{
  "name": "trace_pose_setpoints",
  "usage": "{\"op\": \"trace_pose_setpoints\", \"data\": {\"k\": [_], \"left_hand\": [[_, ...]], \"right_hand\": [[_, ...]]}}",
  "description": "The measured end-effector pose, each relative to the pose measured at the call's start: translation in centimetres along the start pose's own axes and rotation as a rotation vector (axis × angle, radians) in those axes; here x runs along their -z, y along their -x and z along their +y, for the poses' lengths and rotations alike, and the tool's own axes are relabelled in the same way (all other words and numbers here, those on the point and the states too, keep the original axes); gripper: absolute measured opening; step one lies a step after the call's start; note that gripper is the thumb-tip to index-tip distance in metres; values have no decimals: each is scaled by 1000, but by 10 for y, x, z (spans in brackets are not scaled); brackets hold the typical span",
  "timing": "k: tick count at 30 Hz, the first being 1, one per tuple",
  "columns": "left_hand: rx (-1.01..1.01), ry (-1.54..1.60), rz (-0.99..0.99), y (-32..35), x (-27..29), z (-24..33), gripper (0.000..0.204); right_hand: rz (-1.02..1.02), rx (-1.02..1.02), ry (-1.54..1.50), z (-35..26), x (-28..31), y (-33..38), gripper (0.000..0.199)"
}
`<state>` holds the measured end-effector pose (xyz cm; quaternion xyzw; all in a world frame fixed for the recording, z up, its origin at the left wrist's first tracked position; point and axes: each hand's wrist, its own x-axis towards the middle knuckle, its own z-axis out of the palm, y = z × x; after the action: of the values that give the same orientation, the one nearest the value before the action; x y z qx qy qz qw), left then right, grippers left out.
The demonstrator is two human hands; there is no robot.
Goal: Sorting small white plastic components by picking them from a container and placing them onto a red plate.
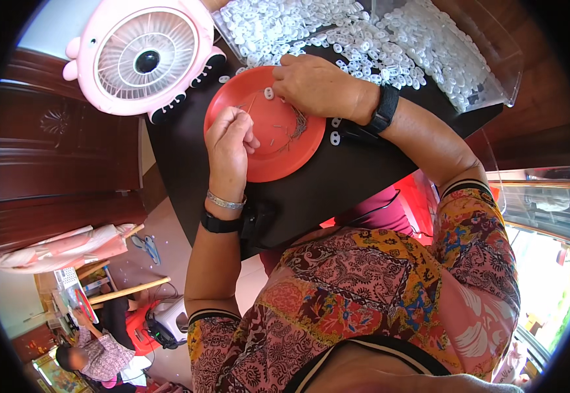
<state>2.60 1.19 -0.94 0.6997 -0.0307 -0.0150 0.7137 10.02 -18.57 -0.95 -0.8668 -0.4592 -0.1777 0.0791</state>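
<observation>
My left hand is over the left side of a round red plate. Its thumb and forefinger pinch a thin, needle-like metal pin that points up and away. Across from it, my right hand hangs over the plate's far right rim, its fingers curled in and their tips partly hidden. A small white oval plastic piece with two dark holes shows just beside the right fingers; whether they touch it I cannot tell. Loose thin metal pins lie bunched at the plate's right, with a few scattered singly.
White pieces fill a clear box and heap up along the black table's far side. Two more pieces lie right of the plate. A pink fan stands at far left. Another person sits lower left.
</observation>
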Motion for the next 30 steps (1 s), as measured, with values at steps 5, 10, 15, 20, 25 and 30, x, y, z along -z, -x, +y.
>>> {"op": "trace_pose_setpoints", "data": {"k": [5,10,15,20,25,30], "left_hand": [[3,37,2,-1,-1,-1,18],[14,37,-11,2,0,-1,18],[-26,55,53,-1,0,-4,17],[-61,-106,-75,-1,-3,-2,19],[-73,-126,-193,-2,2,-6,25],[58,289,-251,3,0,7,21]], "right_hand": [[5,-9,35,-2,-3,2,10],[-4,-17,-29,-1,-2,1,10],[27,-200,-530,3,9,-1,13],[-88,-372,-1187,-13,20,-5,12],[-17,-285,-1170,-27,25,-8,10],[61,-227,-1164,-30,34,-9,11]]}}
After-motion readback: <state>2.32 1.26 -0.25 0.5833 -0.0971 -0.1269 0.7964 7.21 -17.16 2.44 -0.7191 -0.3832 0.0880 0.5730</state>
